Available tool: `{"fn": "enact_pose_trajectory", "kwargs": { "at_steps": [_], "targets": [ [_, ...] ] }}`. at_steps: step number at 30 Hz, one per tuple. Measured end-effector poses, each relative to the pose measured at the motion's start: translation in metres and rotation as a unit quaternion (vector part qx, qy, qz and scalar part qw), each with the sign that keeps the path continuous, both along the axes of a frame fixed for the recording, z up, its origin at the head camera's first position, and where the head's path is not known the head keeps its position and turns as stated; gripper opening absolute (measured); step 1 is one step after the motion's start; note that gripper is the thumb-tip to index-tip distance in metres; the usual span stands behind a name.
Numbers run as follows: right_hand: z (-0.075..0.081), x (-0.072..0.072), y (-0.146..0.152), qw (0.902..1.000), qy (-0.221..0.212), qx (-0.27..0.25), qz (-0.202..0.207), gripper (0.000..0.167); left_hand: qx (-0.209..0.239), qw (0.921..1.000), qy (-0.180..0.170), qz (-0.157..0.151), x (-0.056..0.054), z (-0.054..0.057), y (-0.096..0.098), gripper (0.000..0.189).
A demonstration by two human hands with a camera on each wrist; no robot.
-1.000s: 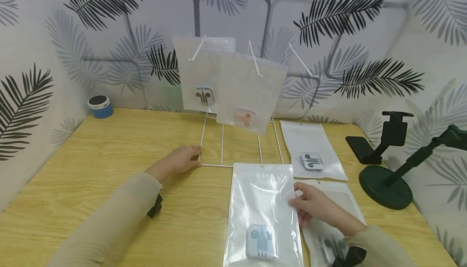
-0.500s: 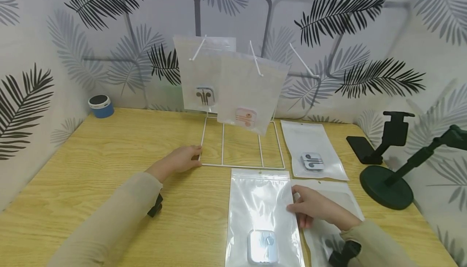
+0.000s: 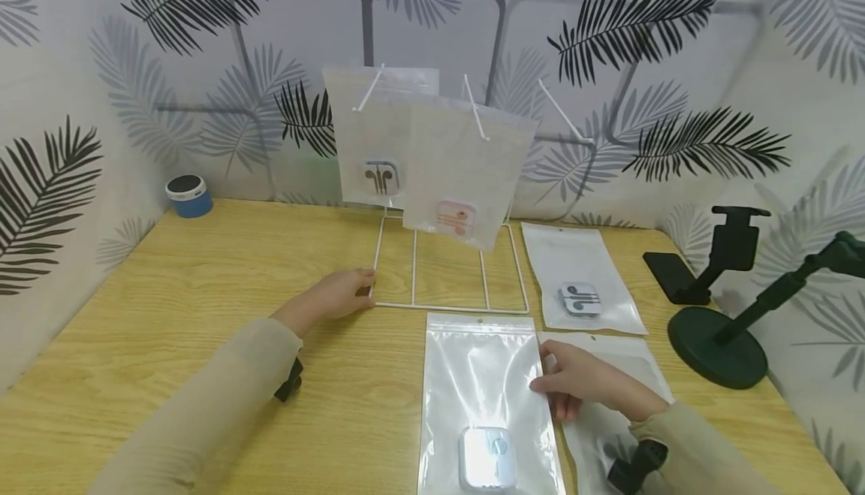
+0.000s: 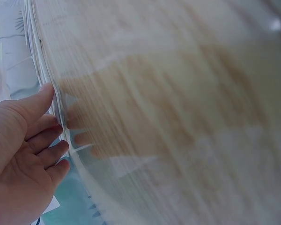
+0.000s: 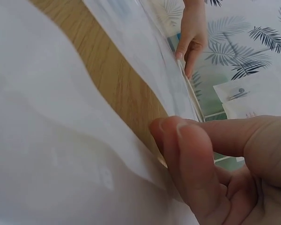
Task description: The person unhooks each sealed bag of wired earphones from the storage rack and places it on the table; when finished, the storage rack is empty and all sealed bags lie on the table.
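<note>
My left hand (image 3: 338, 296) holds the front left corner of a white wire display rack (image 3: 449, 308) between thumb and fingers. At the edge of a clear zip bag (image 3: 449, 382), my right hand (image 3: 574, 378) pinches its right side with thumb and fingertips. Inside that bag, a boxed pair of earphones (image 3: 486, 457) sits near the bottom, partly washed out by glare. The bag lies flat on the table, just in front of the rack's base. In the right wrist view the right fingertips (image 5: 192, 136) meet right at the bag's edge.
Two bagged earphone sets (image 3: 381, 177) (image 3: 456, 217) hang from the rack's hooks. Two more zip bags (image 3: 568, 255) (image 3: 635, 360) lie on the right. A phone stand (image 3: 716, 345), a black phone (image 3: 665, 273) and a blue speaker (image 3: 189, 198) stand further out.
The zip bag under my right hand has slid slightly toward me and come down, so its top no longer overlaps the rack's front bar. My left hand stays in place.
</note>
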State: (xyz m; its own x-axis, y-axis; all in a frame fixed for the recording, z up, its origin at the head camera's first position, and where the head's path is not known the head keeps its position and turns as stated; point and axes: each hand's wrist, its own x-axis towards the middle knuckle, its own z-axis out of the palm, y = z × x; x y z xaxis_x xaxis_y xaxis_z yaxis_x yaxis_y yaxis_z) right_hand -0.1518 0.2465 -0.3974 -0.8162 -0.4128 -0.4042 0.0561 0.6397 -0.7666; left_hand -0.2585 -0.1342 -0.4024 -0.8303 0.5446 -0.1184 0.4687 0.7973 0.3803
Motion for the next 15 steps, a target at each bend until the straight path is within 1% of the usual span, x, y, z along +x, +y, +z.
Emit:
{"fn": "enact_pose_trajectory", "kwargs": {
  "at_steps": [10,15],
  "targets": [
    [0.0049,-0.0007,0.0016,0.9995,-0.025,-0.004,-0.022,0.040,0.002,1.0000,0.006,-0.005,-0.0020,-0.0006,0.0000,0.054],
    [0.0072,-0.0018,0.0044,0.9991,-0.035,-0.011,-0.019,0.041,-0.004,1.0000,0.007,-0.003,-0.0012,-0.0001,0.0003,0.054]
  ]
}}
